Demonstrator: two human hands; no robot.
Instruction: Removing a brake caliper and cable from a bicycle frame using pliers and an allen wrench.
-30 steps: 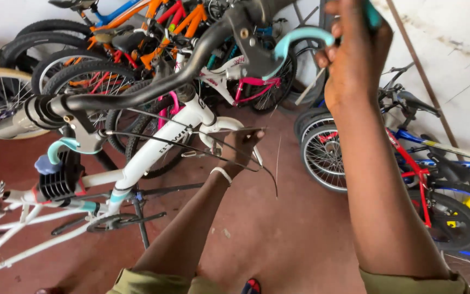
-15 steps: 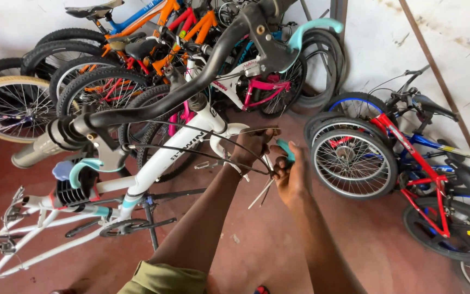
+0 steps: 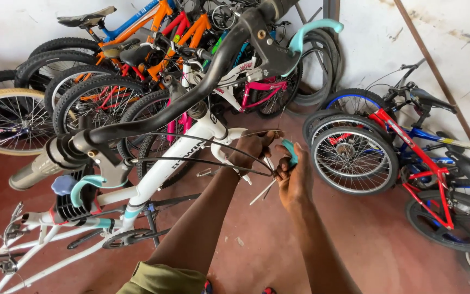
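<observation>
- our left hand (image 3: 252,148) is closed around the white fork (image 3: 229,142) of the white bike (image 3: 159,171), fingers wrapped over the top of the blade
- our right hand (image 3: 294,177) is just beside it, fist closed on a teal-handled tool (image 3: 290,151); teal grip sticks up out of the fist, thin metal end (image 3: 261,191) pokes out low left
- thin black cables (image 3: 202,161) run from the handlebar area to the spot between both hands; right thumb sits on them where they meet
- black handlebar (image 3: 191,95) arcs across the view, grey grip (image 3: 35,172) at the low left end, teal brake lever (image 3: 314,28) at the top right end
- second teal brake lever (image 3: 85,185) under the grey grip, blue bell-like knob (image 3: 63,184) beside it
- white bike stands over a red floor (image 3: 257,239)
- right side: red and blue bike (image 3: 420,158) with small spoked wheel (image 3: 353,159), near the right hand but not touching
- behind: stack of orange bikes (image 3: 164,32) and loose tyres against a white wall (image 3: 17,27)
</observation>
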